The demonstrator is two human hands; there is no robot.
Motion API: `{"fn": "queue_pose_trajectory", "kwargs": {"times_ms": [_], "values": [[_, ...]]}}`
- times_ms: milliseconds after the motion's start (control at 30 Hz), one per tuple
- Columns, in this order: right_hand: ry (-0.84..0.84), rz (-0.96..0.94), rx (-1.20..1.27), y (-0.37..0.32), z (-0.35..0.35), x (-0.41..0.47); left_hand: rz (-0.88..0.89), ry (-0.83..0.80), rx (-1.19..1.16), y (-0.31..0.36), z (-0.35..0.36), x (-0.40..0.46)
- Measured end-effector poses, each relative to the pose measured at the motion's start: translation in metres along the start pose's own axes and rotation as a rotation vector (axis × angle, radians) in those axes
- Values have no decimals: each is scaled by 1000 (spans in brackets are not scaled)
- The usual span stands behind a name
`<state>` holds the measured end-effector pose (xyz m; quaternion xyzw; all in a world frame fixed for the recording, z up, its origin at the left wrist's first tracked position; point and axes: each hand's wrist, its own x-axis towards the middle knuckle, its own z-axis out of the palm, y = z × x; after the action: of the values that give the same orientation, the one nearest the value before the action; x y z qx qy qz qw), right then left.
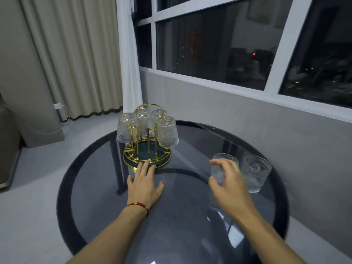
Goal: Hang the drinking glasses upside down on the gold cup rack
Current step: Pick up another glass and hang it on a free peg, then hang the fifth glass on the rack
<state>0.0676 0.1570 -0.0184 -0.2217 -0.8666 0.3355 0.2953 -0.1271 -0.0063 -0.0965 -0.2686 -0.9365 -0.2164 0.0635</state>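
Head view: right hand (228,180), fingers wide, nears upright glass (221,168) by the tabletop's right edge; left hand (144,183), splayed flat, steadies gold rack (147,159). Advise gripping mid-body before inverting.

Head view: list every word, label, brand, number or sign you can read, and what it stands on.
No readable text anywhere.
Gold cup rack: no label shows.
Glasses on the rack and the two upright on the table: embossed pattern only, no lettering.
Red wrist cord: no writing.
Window: a red shape in the dark pane, too blurred to tell whether it holds text.
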Motion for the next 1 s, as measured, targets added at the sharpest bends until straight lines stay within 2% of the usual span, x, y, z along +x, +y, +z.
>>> {"fn": "queue_pose_trajectory", "kwargs": {"times_ms": [100,200,267,367,533,667,800,900,1000], "values": [[94,142,43,18,-9,-11,119,67,-72,23,-4,-6],[130,259,64,28,-15,-11,228,28,-338,74,-6,-18],[113,320,48,32,-19,-9,229,-91,-530,110,-2,-24],[78,389,4,37,-26,-7,190,-234,-678,154,2,-16],[28,427,-20,43,-31,-7,114,-225,-666,193,3,11],[-5,451,5,51,-27,-2,119,-152,-611,188,3,9],[-78,454,130,55,-12,3,123,-113,-639,158,-5,-9],[-110,493,313,52,6,10,12,-60,-795,127,-15,-19],[-158,541,624,37,26,13,-123,-66,-1069,105,-27,-19]]}}
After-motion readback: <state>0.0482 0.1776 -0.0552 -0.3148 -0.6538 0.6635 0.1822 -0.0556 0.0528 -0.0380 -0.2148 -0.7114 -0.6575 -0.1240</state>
